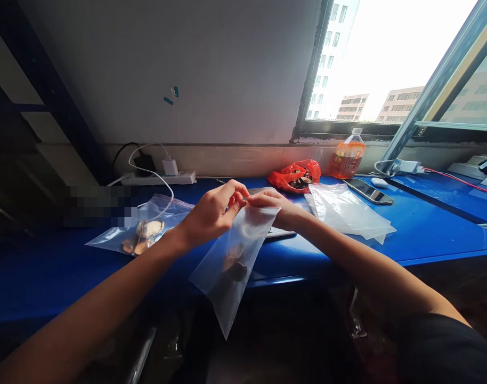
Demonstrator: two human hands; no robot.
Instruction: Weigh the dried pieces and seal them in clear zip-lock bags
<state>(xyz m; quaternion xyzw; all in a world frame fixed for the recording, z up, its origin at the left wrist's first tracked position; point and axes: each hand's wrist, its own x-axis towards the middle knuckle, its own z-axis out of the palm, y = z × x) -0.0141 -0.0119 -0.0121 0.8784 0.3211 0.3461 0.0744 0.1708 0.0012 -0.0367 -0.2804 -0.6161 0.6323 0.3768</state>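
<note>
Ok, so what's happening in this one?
A person's left hand and right hand pinch the top of a translucent bag with a dark piece inside, over the edge of a blue table. Another filled bag lies to the left. To the right are an open red bag of dark pieces and some flat plastic bags.

On the glossy blue bench (435,229), a clear plastic bottle of orange drink (348,158) stands below the window (387,58), near a black smartphone (369,191) and a small white rounded case (379,182).
</note>
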